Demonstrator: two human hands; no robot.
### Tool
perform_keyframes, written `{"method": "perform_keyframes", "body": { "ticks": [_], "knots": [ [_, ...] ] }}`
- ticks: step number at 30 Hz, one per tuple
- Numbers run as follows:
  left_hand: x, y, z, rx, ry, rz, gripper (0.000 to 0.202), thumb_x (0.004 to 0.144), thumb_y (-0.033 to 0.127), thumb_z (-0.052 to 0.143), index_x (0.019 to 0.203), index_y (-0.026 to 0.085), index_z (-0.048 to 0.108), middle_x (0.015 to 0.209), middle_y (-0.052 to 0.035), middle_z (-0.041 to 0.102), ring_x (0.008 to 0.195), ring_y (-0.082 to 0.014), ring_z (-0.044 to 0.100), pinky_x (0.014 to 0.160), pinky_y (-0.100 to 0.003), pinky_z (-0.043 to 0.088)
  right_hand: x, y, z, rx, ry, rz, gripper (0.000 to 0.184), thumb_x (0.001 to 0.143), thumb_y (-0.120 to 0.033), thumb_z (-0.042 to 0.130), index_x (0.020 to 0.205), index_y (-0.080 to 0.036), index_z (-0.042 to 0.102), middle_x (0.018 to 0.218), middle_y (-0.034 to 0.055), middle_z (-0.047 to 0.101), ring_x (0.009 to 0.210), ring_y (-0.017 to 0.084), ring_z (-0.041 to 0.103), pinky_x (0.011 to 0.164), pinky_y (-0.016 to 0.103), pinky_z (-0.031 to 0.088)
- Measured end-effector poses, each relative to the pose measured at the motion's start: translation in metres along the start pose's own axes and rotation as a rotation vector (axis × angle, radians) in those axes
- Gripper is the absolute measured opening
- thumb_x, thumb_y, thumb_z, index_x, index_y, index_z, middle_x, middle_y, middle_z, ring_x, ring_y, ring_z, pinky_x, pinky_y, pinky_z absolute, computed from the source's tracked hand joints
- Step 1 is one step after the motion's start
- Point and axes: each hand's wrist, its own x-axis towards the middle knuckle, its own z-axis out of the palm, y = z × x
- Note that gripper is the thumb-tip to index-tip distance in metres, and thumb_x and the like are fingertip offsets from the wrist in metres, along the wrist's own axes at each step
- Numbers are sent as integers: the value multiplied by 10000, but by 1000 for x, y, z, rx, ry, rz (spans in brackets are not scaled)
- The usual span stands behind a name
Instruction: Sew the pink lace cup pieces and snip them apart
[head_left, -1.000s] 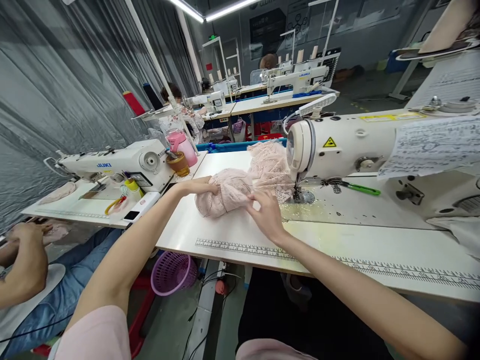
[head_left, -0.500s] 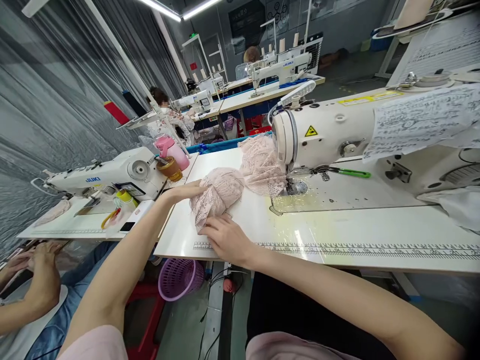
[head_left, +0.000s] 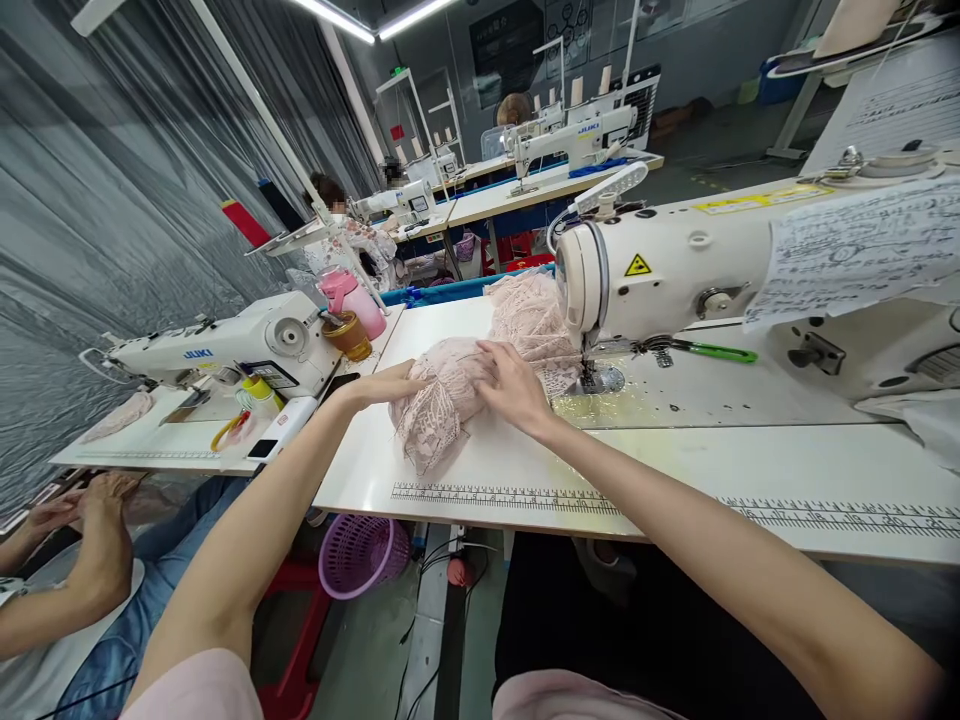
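Note:
A pale pink lace bra (head_left: 435, 405), with rounded cups, lies bunched on the white sewing table. My left hand (head_left: 386, 385) grips its left side, the thumb on top and the other fingers mostly hidden by the lace. From the right, my right hand (head_left: 519, 388) has its bent fingers closed over the top of the same piece. Behind it, more pale pink lace (head_left: 529, 315) is heaped up to the needle area of the sewing machine (head_left: 637, 270). Whether the two lace parts are joined is hidden.
A green-handled tool (head_left: 712, 350) lies on the machine bed. At left stand a second sewing machine (head_left: 225, 345), an amber cup (head_left: 349, 337) and a pink bottle (head_left: 356, 300). A printed ruler (head_left: 495, 495) runs along the front edge. A co-worker's arms (head_left: 97, 530) are at far left.
My right hand has gone from the near edge of the bra up and right onto its top. The near lace has been turned and spreads more toward me. My left hand stays on the left side.

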Motion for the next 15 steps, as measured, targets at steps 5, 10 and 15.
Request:
{"method": "perform_keyframes", "body": {
  "ticks": [5, 10, 15],
  "knots": [
    [-2, 5, 7, 0, 61, 0, 576, 747, 479, 557, 1202, 128, 534, 1234, -90, 626, 1195, -304, 517, 976, -343, 452, -8, 5, -4, 1, 17, -53, 156, 829, -184, 615, 984, -164, 618, 963, 53, 655, 873, 204, 605, 772, 342, 470],
    [-4, 4, 10, -2, 121, -12, 609, 741, 493, 553, 1227, 127, 513, 1280, -106, 596, 1233, -316, 488, 1005, -359, 429, -35, -8, 1, -38, -17, -223, 19, 864, -186, 614, 855, -180, 598, 902, 30, 662, 859, 189, 595, 804, 332, 427],
    [-4, -3, 11, -19, 168, -34, 577, 742, 434, 560, 1224, 119, 525, 1270, -105, 600, 1198, -307, 518, 992, -358, 431, -52, -18, 13, -127, -130, -343, 56, 933, -193, 524, 929, -171, 576, 978, 46, 668, 796, 152, 610, 592, 252, 410]
  ]
}}
